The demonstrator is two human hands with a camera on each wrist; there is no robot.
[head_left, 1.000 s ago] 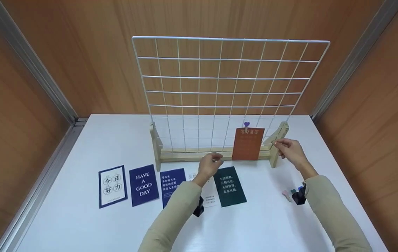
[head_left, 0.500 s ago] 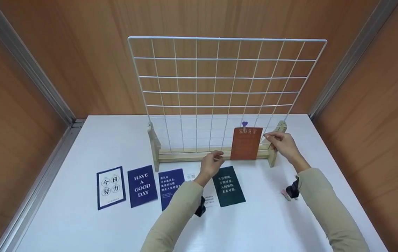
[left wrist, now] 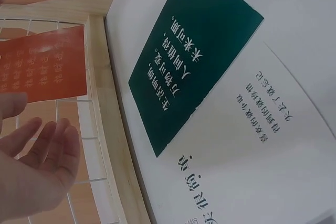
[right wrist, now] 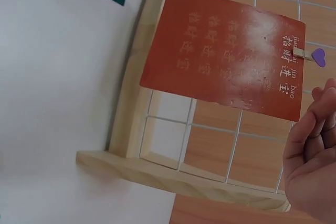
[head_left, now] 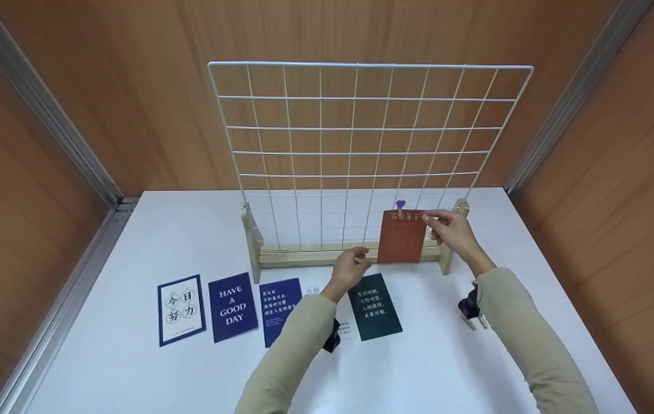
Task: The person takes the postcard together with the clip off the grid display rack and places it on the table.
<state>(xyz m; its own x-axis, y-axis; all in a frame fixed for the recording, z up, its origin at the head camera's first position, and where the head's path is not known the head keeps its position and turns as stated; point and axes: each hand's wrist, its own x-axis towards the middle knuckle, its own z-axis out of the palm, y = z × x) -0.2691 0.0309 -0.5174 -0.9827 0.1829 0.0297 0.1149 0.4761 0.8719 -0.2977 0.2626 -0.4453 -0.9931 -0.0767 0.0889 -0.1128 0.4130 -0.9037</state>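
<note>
A red card (head_left: pixel 400 237) with lettering hangs upright at the lower right of the white wire grid (head_left: pixel 335 154), held by a small wooden clip (right wrist: pixel 298 52) with a purple heart. My right hand (head_left: pixel 454 233) has its fingertips at the card's upper right corner. In the right wrist view its fingers are curled beside that corner, the tips partly cut off; I cannot tell whether they pinch anything. My left hand (head_left: pixel 351 269) hovers before the grid's wooden base (head_left: pixel 315 259), left of the red card, with loosely bent fingers and nothing in them.
On the white table (head_left: pixel 189 236) lie a white card with a blue border (head_left: pixel 181 310), two blue cards (head_left: pixel 234 307), a pale card partly behind my left forearm, and a dark green card (head_left: pixel 375 307). Several small clips (head_left: pixel 470 323) lie beneath my right wrist. Wooden walls surround the table.
My right hand has moved left and up, from beside the grid's right foot to the red card's upper corner. My left hand has stayed nearly in place.
</note>
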